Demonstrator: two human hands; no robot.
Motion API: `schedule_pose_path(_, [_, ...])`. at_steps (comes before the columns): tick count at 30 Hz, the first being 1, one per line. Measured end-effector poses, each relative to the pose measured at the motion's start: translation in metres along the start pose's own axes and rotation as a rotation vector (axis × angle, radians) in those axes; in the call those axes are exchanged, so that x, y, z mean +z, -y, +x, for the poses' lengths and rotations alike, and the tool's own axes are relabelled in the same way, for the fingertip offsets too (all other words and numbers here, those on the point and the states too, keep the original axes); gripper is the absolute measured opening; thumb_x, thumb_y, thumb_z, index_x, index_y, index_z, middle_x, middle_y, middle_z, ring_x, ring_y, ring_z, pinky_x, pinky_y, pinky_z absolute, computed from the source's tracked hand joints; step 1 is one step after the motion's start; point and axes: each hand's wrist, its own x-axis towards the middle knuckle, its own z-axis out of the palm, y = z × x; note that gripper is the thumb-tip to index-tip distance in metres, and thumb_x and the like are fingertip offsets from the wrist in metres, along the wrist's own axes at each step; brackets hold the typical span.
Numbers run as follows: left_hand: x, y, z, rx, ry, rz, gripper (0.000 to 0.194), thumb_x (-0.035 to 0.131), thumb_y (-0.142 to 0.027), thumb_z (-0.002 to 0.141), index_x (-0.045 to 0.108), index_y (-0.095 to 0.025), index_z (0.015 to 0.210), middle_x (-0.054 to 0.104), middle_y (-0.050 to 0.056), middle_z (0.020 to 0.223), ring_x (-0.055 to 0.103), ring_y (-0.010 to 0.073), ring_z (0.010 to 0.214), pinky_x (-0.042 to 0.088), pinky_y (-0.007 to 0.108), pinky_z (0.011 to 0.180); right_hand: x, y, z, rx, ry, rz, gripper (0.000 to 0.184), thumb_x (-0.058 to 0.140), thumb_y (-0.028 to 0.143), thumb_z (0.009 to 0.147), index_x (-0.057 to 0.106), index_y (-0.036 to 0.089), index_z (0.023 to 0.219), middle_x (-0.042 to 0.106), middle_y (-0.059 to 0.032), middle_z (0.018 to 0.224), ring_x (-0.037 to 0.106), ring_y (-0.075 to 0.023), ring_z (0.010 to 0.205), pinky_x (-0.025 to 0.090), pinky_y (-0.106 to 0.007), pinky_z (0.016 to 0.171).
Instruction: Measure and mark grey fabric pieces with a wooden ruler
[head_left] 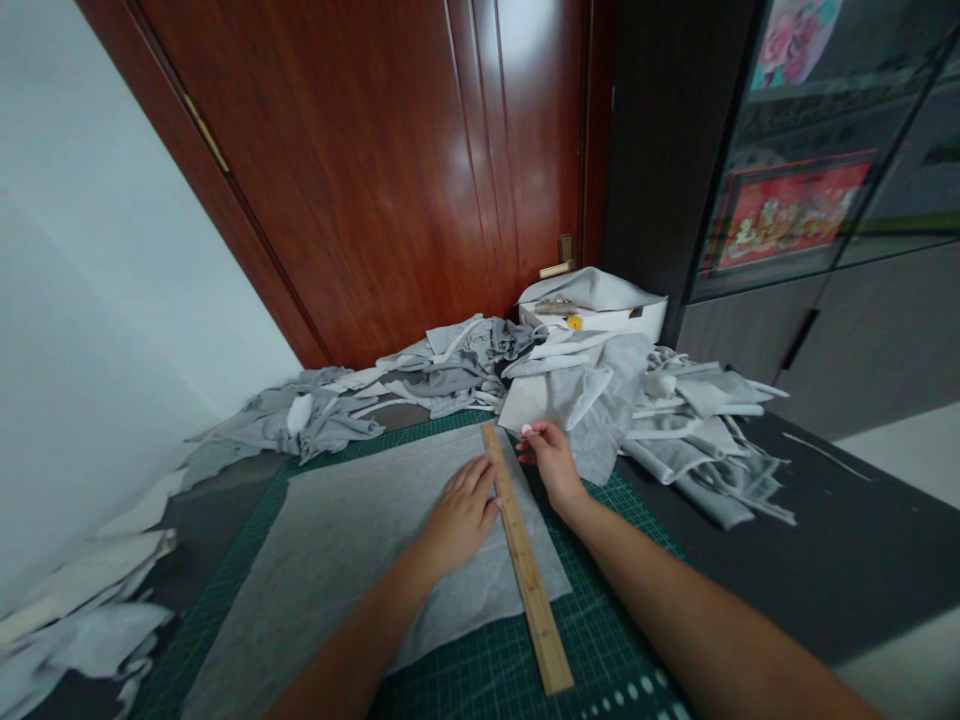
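Observation:
A light grey cloth [337, 530] lies spread over a green cutting mat [607, 640], with faint pale lines running across it. Along the cloth's right part runs a long wooden ruler [525, 560], its near end reaching past the cloth onto the mat. My left hand [461, 510] rests flat on the cloth, fingers outstretched, with fingertips and thumb against the ruler's left edge. Just right of the ruler's far end, my right hand [553, 465] is closed in a pinch on a small pale piece [527, 430] that looks like tailor's chalk.
Heaped grey fabric scraps [465, 365] line the table's back edge. Cut pieces [697, 430] pile up at the right, and more cloth [82, 600] lies at the left. A white box [645, 320] stands behind, before a wooden door [360, 180]. The dark table [847, 530] extends right.

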Motion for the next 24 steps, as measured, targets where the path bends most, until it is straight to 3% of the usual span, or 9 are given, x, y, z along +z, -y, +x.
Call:
schedule_pose_path(8, [-0.0069,-0.0063,0.0,0.023,0.132,0.076,0.053,0.033,-0.047,0.097,0.035,-0.017,0.141,0.03,0.011,0.151,0.024,0.0218,0.14,0.022,0.045,0.115,-0.0036,0.0022,0.005,0.039,-0.056,0.036,0.029,0.067,0.041,0.063,0.052,0.02,0.073,0.059,0.0019,0.07,0.057,-0.0125,0.059,0.046,-0.023,0.049])
schedule_pose_path(24, [-0.0041,-0.0063,-0.0001,0.033,0.096,0.11,0.056,0.028,-0.053,0.096,0.035,-0.021,0.141,0.033,0.01,0.15,0.028,0.0224,0.139,0.025,0.046,0.112,-0.0017,-0.0011,0.0063,0.031,-0.058,-0.006,0.03,0.067,0.043,0.062,0.051,0.02,0.074,0.059,0.0014,0.071,0.057,-0.0127,0.06,0.046,-0.022,0.048])
